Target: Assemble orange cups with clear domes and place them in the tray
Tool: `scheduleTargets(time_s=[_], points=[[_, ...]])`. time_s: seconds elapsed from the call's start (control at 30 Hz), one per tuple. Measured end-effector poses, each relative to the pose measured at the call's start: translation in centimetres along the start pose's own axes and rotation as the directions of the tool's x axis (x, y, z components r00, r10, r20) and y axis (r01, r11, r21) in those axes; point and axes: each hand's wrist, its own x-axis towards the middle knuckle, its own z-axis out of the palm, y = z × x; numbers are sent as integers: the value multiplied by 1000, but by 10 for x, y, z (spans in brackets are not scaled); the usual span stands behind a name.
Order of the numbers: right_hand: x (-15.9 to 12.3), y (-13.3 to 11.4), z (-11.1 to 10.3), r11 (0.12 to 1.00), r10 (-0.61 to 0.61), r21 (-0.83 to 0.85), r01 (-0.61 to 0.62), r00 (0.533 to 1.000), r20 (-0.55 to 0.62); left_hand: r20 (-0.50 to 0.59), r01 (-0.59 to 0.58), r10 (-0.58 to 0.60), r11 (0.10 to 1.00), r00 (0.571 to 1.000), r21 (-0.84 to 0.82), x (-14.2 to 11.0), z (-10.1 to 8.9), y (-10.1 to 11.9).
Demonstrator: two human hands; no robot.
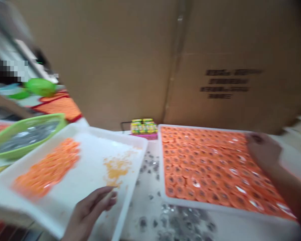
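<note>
My left hand (pixel 92 207) is over the right part of a white tray (pixel 90 180), thumb and fingers pressed together; whatever may be between them is hidden. Small orange pieces (pixel 50 167) are heaped at that tray's left, and a scatter of yellowish crumbs (pixel 117 169) lies just beyond my fingertips. My right hand (pixel 263 147) is at the far right of a second white tray (pixel 161 160), by its back edge. Rows of round orange pieces (pixel 203 164) with dark centres fill this second tray. Motion smears the right hand's fingers.
Many small dark metallic bits (pixel 185 224) lie between and before the trays. A green basin (pixel 40 134) with shiny silvery pieces stands left. Small yellow-green boxes (pixel 143 126) sit at the back against a tall cardboard wall (pixel 115 67). Another person's arm (pixel 7 102) shows far left.
</note>
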Motion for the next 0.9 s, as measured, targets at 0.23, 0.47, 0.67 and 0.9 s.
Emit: scheduleTargets(time_s=[0.23,0.47,0.67,0.9], points=[[-120,-135,88,870,-439,403,284,818,372,224,-88,146,965,964,-248,4,-12,-4],[-311,-297,179,553,-792,689,469,39,609,178,-126,209,912,962,-391,-2,-19,-11],[-379,-361,269,500,-743,647,576,-98,662,154,-94,197,857,968,-506,3,-56,-16],[-403,-362,314,499,-689,596,629,-130,713,-24,-127,138,811,990,-571,18,-97,-29]])
